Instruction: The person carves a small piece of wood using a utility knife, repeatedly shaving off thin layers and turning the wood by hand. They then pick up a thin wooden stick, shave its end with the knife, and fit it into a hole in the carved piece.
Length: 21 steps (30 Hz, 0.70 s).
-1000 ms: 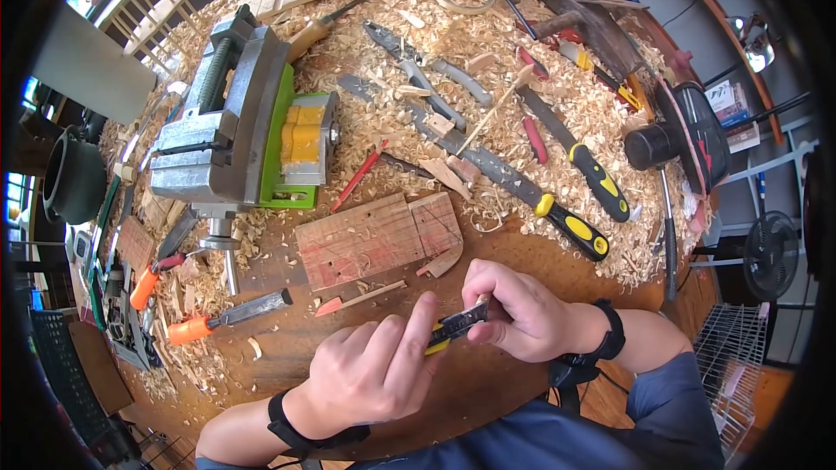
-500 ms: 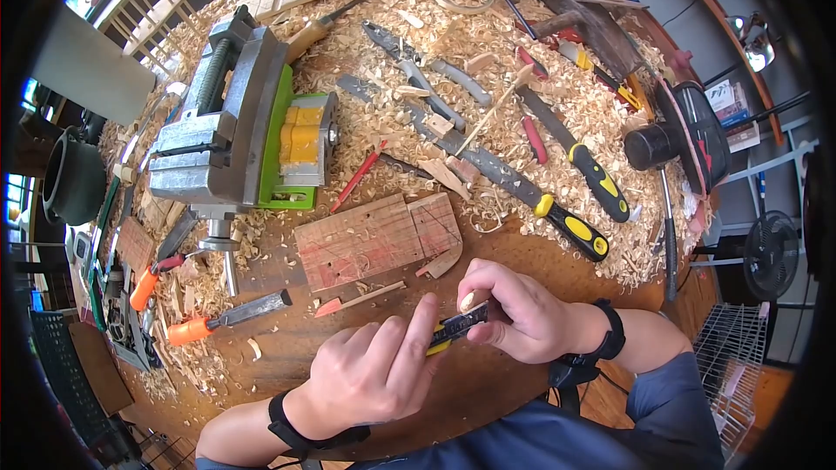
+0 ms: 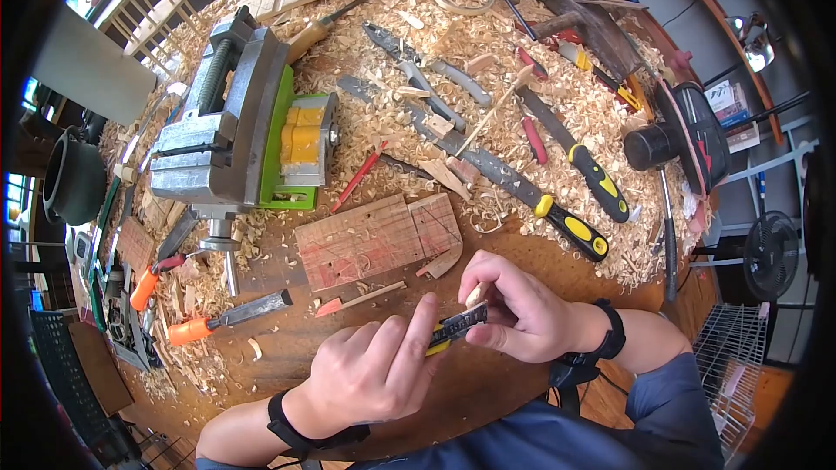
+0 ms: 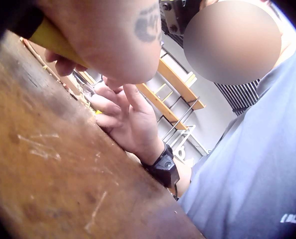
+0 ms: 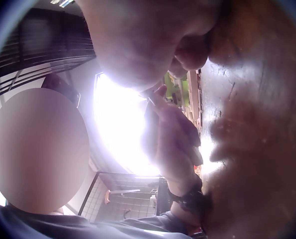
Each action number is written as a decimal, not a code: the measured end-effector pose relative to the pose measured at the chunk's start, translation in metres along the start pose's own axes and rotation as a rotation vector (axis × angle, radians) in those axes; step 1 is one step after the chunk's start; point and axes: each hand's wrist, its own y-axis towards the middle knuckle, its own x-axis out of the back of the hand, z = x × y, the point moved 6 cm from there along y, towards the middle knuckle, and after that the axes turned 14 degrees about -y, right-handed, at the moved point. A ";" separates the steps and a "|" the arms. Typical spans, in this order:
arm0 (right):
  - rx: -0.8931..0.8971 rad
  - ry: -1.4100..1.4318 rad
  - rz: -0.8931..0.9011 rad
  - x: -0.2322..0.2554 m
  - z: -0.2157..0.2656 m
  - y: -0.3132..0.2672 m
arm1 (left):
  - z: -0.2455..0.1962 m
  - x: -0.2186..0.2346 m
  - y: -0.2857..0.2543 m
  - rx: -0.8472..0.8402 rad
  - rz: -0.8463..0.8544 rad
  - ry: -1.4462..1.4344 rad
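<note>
In the head view my left hand (image 3: 370,374) grips a yellow-and-black utility knife (image 3: 456,325), its dark blade end pointing toward the right hand. The yellow handle (image 4: 63,44) also shows in the left wrist view. My right hand (image 3: 527,313) pinches a small pale piece of wood (image 3: 475,297) between thumb and fingers, right at the blade. Most of that piece is hidden by the fingers. Both hands are held close together over the near part of the workbench (image 3: 287,374). On the bench just beyond them lies a reddish wooden block (image 3: 357,244) with a thin red-tipped strip (image 3: 361,298).
A metal vise (image 3: 205,139) stands at the left, with orange-handled chisels (image 3: 192,329) near it. Wood shavings (image 3: 488,26) cover the far bench. Among them lie yellow-and-black handled rasps (image 3: 575,228), a red pencil (image 3: 359,178) and a black mallet (image 3: 649,147).
The right fingers have shifted slightly and turned the small wood piece against the blade, so more of its pale end shows than one second ago. The left hand has stayed nearly still.
</note>
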 end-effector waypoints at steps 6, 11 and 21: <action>-0.060 0.002 0.071 0.000 -0.003 -0.004 | 0.000 0.000 0.000 -0.014 0.019 -0.005; 0.040 -0.094 0.047 0.001 -0.002 0.000 | -0.001 -0.001 -0.001 -0.020 0.009 -0.004; 0.003 0.028 0.054 0.002 0.001 0.002 | -0.001 0.000 0.001 -0.023 0.015 -0.023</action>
